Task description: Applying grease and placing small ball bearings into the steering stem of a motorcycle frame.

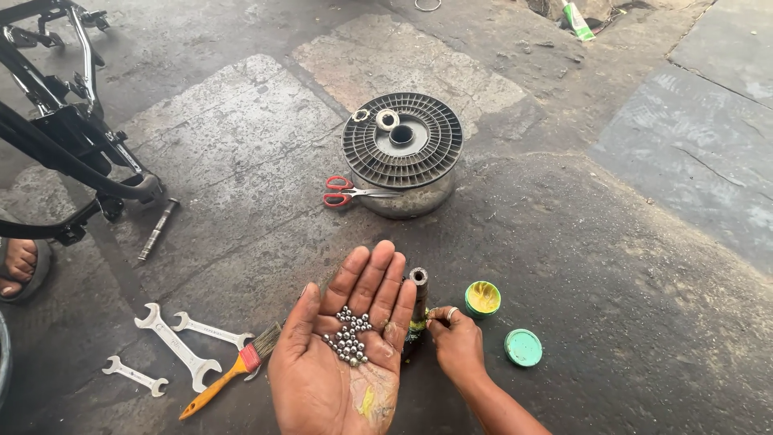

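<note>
My left hand point(342, 354) lies palm up and flat, with several small steel bearing balls point(349, 334) resting in the palm; yellow grease smears the heel of the hand. My right hand point(457, 342) is just right of it, fingertips pinched against a dark upright metal tube point(418, 302) that stands on the ground between both hands. Whether a ball is between the fingertips is too small to tell. A small open pot of yellow grease point(483, 297) stands next to the right hand, its green lid point(523, 347) lying beside it.
A ribbed round drum point(403, 149) with two rings on top stands ahead, red scissors point(346, 193) beside it. Three spanners point(173, 342) and an orange-handled brush point(233, 366) lie left. A metal rod point(158, 229), a black bike frame point(64, 137) and someone's sandalled foot point(18, 266) are at far left.
</note>
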